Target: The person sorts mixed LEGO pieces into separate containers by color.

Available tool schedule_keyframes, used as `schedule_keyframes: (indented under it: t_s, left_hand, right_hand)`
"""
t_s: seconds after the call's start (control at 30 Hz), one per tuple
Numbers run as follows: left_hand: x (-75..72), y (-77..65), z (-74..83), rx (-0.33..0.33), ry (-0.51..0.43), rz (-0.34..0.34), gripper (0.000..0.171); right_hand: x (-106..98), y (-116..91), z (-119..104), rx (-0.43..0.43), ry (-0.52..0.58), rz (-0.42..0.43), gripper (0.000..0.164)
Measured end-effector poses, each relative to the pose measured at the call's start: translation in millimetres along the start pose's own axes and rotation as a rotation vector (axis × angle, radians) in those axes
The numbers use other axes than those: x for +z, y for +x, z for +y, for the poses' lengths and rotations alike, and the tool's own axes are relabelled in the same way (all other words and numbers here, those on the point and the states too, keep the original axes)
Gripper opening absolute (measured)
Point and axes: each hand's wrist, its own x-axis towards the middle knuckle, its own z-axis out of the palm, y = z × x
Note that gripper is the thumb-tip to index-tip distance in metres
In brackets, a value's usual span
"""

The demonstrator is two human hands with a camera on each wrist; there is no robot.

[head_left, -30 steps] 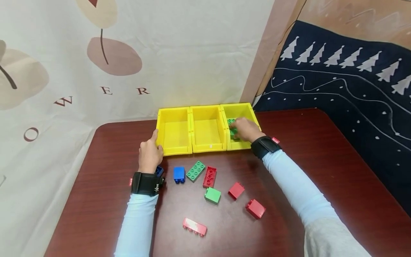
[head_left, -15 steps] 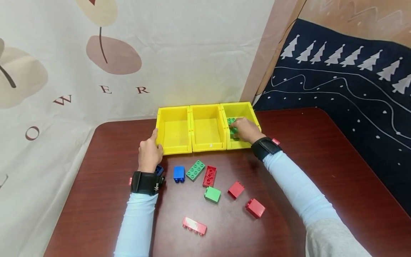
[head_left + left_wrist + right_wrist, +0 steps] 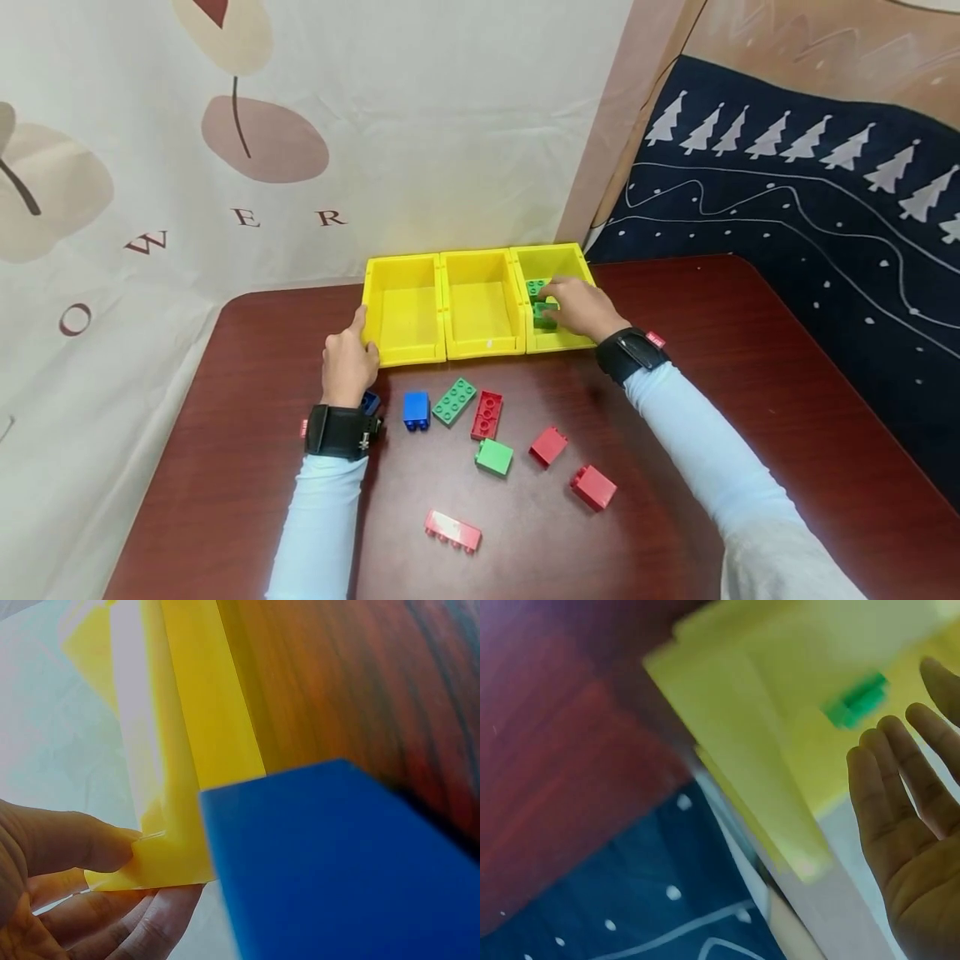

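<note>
My left hand (image 3: pixel 348 362) grips the left end of a yellow three-compartment bin (image 3: pixel 408 325). In the left wrist view its thumb presses one side of the bin's corner (image 3: pixel 176 859), with the fingers on the other. Over the right compartment, my right hand (image 3: pixel 583 308) has its fingers spread and holds nothing. Two green toy bricks lie in that compartment: a near one (image 3: pixel 544 316) just by the fingertips and a far one (image 3: pixel 535 288) partly covered by the hand. In the right wrist view, green brick (image 3: pixel 857 700) and fingers stand apart.
Before the bin lie a blue brick (image 3: pixel 416 411), a studded green brick (image 3: pixel 454 402), an upturned red brick (image 3: pixel 487 415), another green brick (image 3: pixel 494 457) and several more red bricks (image 3: pixel 593 487). A dark blue brick (image 3: pixel 370 402) is partly hidden by the left wrist. Cloth (image 3: pixel 450 125) hangs behind.
My right hand has let go of the near green brick; its fingers have opened and drawn slightly to the right. The left hand keeps its grip on the bin.
</note>
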Motion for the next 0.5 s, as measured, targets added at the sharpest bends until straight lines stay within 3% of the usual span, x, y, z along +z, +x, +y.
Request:
schedule_keyframes:
  t_s: [0.17, 0.5]
  left_hand:
    - [-0.4, -1.1, -0.6, -0.02, 0.0, -0.005, 0.062]
    - [1.6, -0.5, -0.3, -0.008, -0.001, 0.008, 0.061]
  right_hand:
    - [-18, -25, -11, -0.015, 0.029, 0.115, 0.038]
    - [-27, -91, -50, -0.206, 0.064, 0.296, 0.042]
